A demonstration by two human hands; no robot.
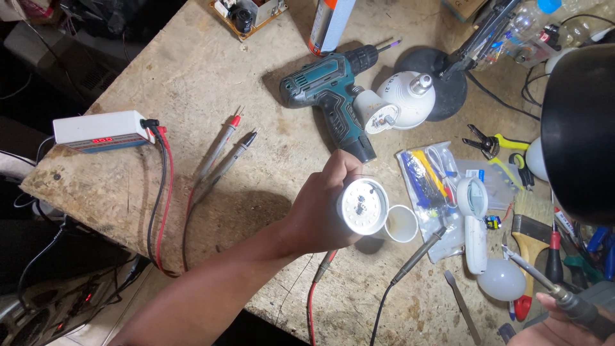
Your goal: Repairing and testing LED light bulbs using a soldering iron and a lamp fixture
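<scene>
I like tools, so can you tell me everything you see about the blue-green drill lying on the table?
The teal and black cordless drill lies on its side on the worn wooden table. Its body looks like plastic, with black grip patches. The dark chuck points up and right, holding a thin bit with a purplish tip. The handle slants down toward the person's left hand, and its end looks hidden behind that hand. A white bulb housing sits right against it.

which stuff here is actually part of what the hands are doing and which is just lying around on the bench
In hand:
- left hand gripping the opened bulb base with its round LED board
- right hand holding the soldering iron

Lying about:
- cordless drill
- two grey probes
- white meter box
- white bulb dome
- paintbrush
- bag of small parts
</scene>
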